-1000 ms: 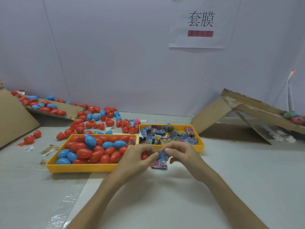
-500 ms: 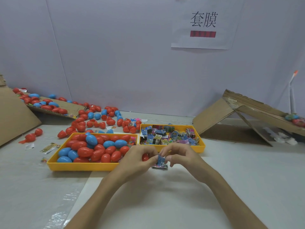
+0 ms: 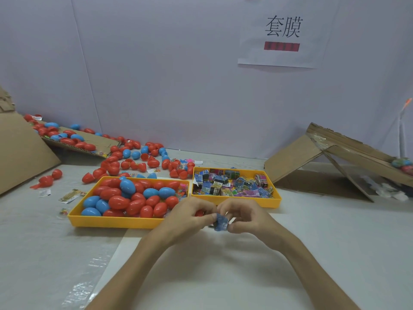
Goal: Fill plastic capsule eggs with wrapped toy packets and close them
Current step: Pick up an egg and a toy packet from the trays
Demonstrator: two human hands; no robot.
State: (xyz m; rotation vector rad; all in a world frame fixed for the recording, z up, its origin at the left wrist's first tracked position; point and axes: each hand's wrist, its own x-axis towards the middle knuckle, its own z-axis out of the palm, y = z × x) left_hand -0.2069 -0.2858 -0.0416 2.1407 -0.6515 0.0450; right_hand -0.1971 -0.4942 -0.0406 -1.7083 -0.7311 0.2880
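In the lower middle of the frame, the left hand (image 3: pixel 190 217) and the right hand (image 3: pixel 248 218) are meeting just above the counter (image 3: pixel 335 242). Between them they are holding a small blue packet (image 3: pixel 220 222). The grip of each hand is closed on it: the left fingertips are pinching its left edge and the right fingertips are pinching its right side. A red egg (image 3: pixel 199 213) is showing inside the curled left fingers, mostly hidden, so I cannot tell if it is whole or a half. Just behind the hands, two yellow trays are standing side by side. The left tray (image 3: pixel 111 221) is carrying red and blue eggs (image 3: pixel 118 201), and the right tray (image 3: pixel 274 201) is carrying many wrapped packets (image 3: pixel 232 184). More loose eggs (image 3: pixel 134 157) are lying on the counter at the middle left, near the wall. A folded cardboard (image 3: pixel 292 157) is standing at the right, and a paper sign (image 3: pixel 281 30) is hanging at the upper right.
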